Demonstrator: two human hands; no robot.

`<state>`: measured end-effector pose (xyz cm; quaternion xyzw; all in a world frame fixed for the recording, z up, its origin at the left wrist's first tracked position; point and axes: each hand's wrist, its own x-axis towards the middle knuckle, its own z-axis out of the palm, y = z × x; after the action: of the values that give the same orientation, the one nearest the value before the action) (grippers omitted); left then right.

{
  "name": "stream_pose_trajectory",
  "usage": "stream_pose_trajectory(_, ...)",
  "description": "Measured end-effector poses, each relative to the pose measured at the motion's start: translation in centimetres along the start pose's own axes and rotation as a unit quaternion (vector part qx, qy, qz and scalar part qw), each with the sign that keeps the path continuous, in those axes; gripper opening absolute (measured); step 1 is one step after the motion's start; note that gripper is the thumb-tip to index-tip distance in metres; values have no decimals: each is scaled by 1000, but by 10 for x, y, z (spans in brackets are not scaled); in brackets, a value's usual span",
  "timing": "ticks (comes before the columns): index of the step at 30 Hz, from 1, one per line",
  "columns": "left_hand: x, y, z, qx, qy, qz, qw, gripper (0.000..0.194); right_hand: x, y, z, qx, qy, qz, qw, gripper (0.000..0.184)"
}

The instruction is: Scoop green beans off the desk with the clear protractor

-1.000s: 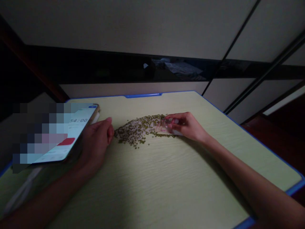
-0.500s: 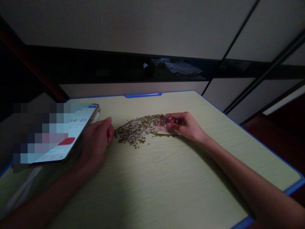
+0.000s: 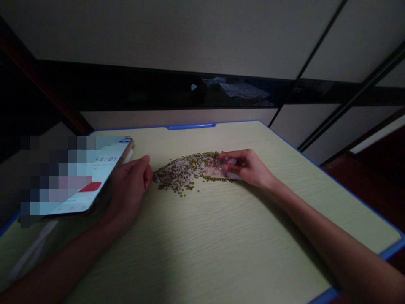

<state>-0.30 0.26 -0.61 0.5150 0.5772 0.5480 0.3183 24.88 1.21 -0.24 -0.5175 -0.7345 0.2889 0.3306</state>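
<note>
A spread pile of green beans, which look like mung beans, mixed with pale grains (image 3: 190, 169) lies on the light wooden-patterned table (image 3: 202, 236). At its left end rests my left hand (image 3: 131, 181), fingers curled in and thumb on top; whatever is inside is hidden. My right hand (image 3: 242, 166) is at the pile's right end, its thumb and fingers closed on a thin see-through plastic piece with red print (image 3: 215, 172). The plastic lies low over the beans, and I cannot tell whether it is a bag or a sheet.
A lit phone (image 3: 91, 173) showing a timer leans at the left, close beside my left hand, with a pale cable (image 3: 38, 245) below it. The table has a blue rim and a blue handle (image 3: 191, 126) at the far edge. Behind stands a cabinet front (image 3: 164, 38) with a dark glossy band.
The plastic piece in my right hand has tilted slightly, so its red print shows more clearly. My left hand stays curled at the pile's left end.
</note>
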Motion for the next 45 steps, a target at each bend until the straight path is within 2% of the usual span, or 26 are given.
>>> stream_pose_trajectory(24, -2, 5, -1, 36, -9, -6, 999, 42, -3, -6, 2, 1, -5, 8, 1000, 37)
stream_pose_trajectory(30, -1, 3, 0, 11, 0, -6, 1000, 41, -1, -5, 4, -2, -3, 6, 1000, 37)
stream_pose_trajectory(38, -1, 3, 0, 6, 1, -9, 1000, 40, -2, -8, 5, 19, 10, 35, 999, 38)
stream_pose_trajectory(45, -2, 4, 1, 2, -4, -9, 1000, 40, -3, -8, 2, -22, 0, 11, 1000, 35)
